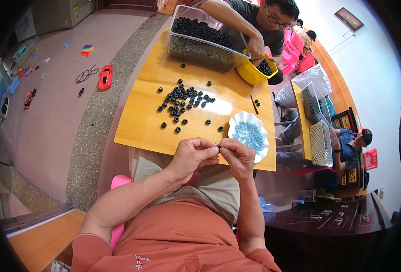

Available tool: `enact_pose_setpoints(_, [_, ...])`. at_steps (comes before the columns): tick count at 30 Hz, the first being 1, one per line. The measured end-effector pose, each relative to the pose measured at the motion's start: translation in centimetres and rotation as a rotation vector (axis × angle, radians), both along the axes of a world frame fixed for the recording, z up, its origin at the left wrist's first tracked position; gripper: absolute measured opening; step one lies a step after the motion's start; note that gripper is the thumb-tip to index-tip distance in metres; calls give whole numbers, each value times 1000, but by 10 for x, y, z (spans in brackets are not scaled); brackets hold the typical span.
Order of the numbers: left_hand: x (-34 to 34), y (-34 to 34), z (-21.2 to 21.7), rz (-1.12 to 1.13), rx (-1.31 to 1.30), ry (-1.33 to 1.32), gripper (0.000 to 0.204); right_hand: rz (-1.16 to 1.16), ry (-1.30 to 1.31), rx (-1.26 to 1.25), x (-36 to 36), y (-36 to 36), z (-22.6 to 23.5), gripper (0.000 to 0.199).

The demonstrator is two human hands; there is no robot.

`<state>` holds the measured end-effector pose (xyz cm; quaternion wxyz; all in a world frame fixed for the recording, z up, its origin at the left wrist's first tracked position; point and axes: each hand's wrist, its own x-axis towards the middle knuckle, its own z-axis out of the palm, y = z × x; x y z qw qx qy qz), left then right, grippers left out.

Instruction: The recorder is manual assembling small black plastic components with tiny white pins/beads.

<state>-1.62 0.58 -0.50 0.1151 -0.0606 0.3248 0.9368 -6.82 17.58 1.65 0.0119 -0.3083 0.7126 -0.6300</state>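
My left hand (192, 156) and my right hand (237, 156) meet fingertip to fingertip over the near edge of a wooden table (141, 131), pinching something tiny between them; what it is cannot be made out. Several small black rings (182, 102) lie scattered on the table ahead of my hands. Just right of my right hand stands a white scalloped dish (237, 122) holding small blue pieces (250, 135).
At the far end a clear bin (200, 50) is full of black rings, and a person across the table reaches into a yellow bowl (250, 75). A thin dark stick (254, 104) lies near the dish. Toys lie on the floor to the left. Other people sit at right.
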Motion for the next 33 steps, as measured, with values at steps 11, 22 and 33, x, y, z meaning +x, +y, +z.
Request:
enact_pose_setpoints(11, [1,1,1,9,-66,21,13,40,-77,4,5,5,-2,16])
enact_pose_setpoints(22, [0,0,4,47,-102,87,14,-196,284,235,20,-10,3,31])
enact_pose_setpoints(33, [1,3,0,126,-102,108,15,-95,156,60,20,-14,-14,33])
